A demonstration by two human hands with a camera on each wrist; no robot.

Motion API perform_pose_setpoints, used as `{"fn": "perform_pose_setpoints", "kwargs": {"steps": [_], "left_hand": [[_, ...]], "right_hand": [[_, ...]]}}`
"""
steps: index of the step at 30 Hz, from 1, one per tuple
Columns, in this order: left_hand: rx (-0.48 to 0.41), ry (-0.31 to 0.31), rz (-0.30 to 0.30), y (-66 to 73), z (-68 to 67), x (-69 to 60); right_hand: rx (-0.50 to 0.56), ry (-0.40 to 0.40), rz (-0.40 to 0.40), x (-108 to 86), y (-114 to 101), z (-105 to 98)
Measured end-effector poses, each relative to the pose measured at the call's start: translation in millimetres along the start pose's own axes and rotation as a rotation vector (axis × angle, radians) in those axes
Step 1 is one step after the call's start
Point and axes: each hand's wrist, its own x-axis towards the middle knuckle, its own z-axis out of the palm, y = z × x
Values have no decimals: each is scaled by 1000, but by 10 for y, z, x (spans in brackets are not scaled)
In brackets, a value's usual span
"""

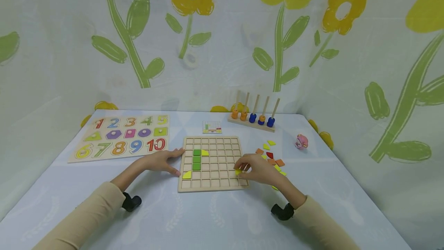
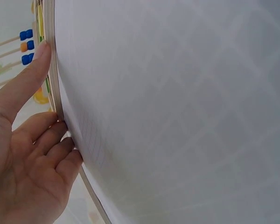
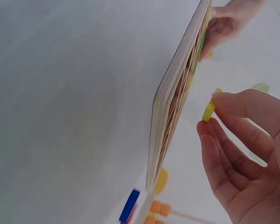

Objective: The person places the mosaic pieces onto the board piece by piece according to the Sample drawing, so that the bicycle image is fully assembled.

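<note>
Pinching flat yellow tile [image 3: 209, 111] in right hand [image 1: 255, 169]; touching square pale-wood gridded board [image 1: 215, 163] with spread left hand [image 1: 161, 161]; could drop tile by loosening

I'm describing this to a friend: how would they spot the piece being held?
Find the square wooden grid board on the pale blue table. At its right edge, the person's right-hand grip pinches a small, thin yellow piece. Two yellow pieces lie flat on the board; only this one is held.
</note>
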Motion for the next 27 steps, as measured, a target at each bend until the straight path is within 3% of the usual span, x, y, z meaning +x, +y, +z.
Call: {"fn": "perform_pose_setpoints", "kwargs": {"steps": [11, 27], "left_hand": [[-1, -3, -5, 12, -9, -5], [-7, -5, -6, 17, -8, -14]], "right_hand": [[60, -21, -80, 281, -241, 210], [-6, -121, -68, 831, -547, 457]]}}
